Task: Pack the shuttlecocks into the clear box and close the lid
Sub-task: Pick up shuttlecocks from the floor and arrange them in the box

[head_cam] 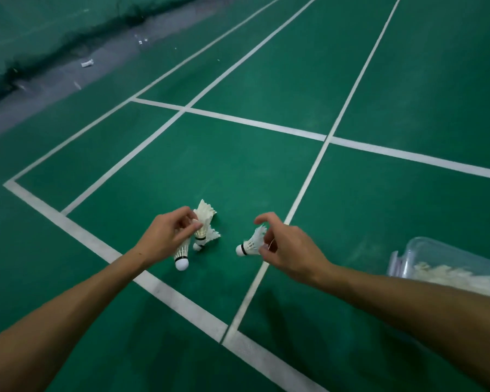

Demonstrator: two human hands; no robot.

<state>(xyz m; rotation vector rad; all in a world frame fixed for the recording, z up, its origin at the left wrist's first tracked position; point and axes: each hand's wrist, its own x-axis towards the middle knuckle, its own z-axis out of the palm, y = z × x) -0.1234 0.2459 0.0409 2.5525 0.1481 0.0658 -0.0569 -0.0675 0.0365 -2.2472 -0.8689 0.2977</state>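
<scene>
White feathered shuttlecocks (204, 222) fill both hands: left (164, 239) holds several, right (289, 250) pinches one.

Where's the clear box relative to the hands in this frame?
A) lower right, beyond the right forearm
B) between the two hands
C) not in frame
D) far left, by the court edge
A: the clear box sits on the floor at the lower right edge, behind the right forearm, with shuttlecocks already inside, while the left hand and right hand work at mid-frame.
</scene>
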